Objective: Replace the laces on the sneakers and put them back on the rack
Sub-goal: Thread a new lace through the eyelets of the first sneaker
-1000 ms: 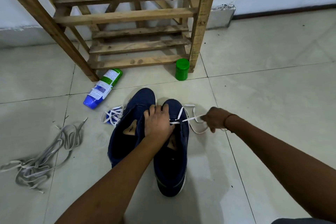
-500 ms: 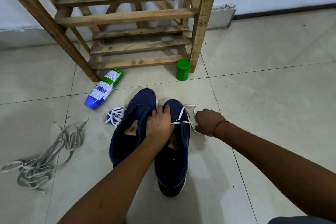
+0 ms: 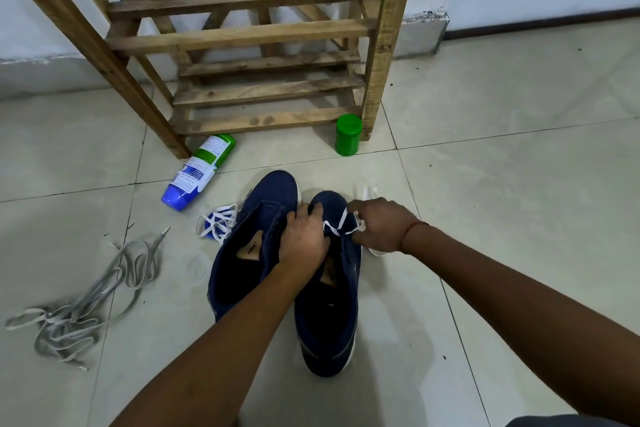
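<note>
Two navy sneakers stand side by side on the floor tiles, toes toward the wooden rack (image 3: 242, 35). My left hand (image 3: 304, 236) grips the tongue area of the right sneaker (image 3: 329, 315). A white lace (image 3: 337, 225) runs through the right sneaker's front eyelets, and my right hand (image 3: 381, 227) pinches its end close to the shoe's right edge. The left sneaker (image 3: 249, 229) has no lace in it. A second white lace (image 3: 216, 224) lies bundled at its left side.
A heap of grey laces (image 3: 86, 298) lies on the floor at the left. A green and blue bottle (image 3: 199, 172) lies on its side by the rack's foot. A small green jar (image 3: 348, 134) stands by the rack's right leg.
My right hand has moved left, from stretched out to the right of the shoe to right against it, keeping hold of the white lace. My left hand stays on the right sneaker.
</note>
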